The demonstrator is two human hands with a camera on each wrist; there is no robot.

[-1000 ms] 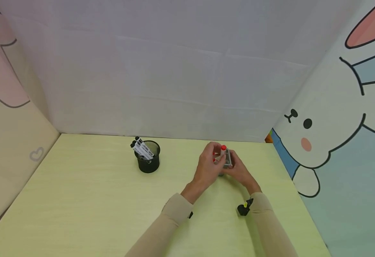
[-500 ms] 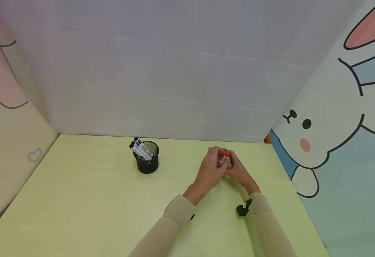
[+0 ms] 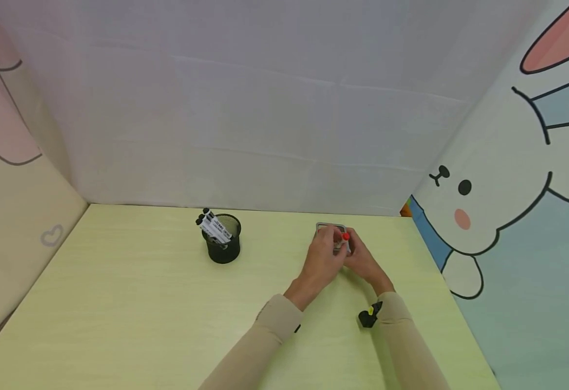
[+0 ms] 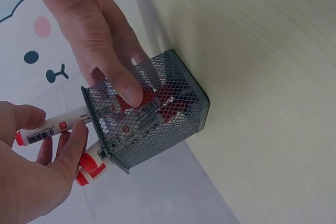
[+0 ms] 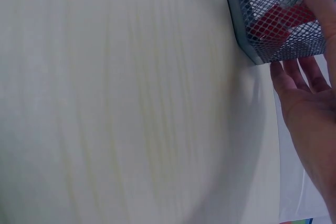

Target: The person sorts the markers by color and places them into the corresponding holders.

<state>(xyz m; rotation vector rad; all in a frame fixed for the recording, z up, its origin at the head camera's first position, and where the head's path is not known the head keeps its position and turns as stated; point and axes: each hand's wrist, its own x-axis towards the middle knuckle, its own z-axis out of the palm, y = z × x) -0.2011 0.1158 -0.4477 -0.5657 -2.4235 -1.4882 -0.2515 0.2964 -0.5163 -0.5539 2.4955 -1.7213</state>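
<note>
A grey square mesh pen holder (image 4: pixel 152 124) appears tilted in the left wrist view, with several red-ended markers in it. My right hand (image 4: pixel 102 40) grips its side, thumb across the mesh. With the fingers of my left hand (image 4: pixel 37 177) I pinch a white marker (image 4: pixel 52 128) with a red end, whose other end is inside the holder. Beside it, red marker ends (image 4: pixel 92 163) stick out of the mouth. In the head view, the left hand (image 3: pixel 320 257) partly hides the holder, and the right hand (image 3: pixel 362 260) is at its right.
A round black mesh pen cup (image 3: pixel 224 249) stands to the left on the pale yellow table (image 3: pixel 143 303), with several black-capped white markers (image 3: pixel 214 226) leaning in it. A white sheet (image 3: pixel 245 108) rises behind the table; a rabbit-print panel (image 3: pixel 518 216) borders the right.
The left hand has moved slightly right and down with the marker, whose red end now sits lower and further right. More of the holder's far rim shows. The right hand stays nearly in place.
</note>
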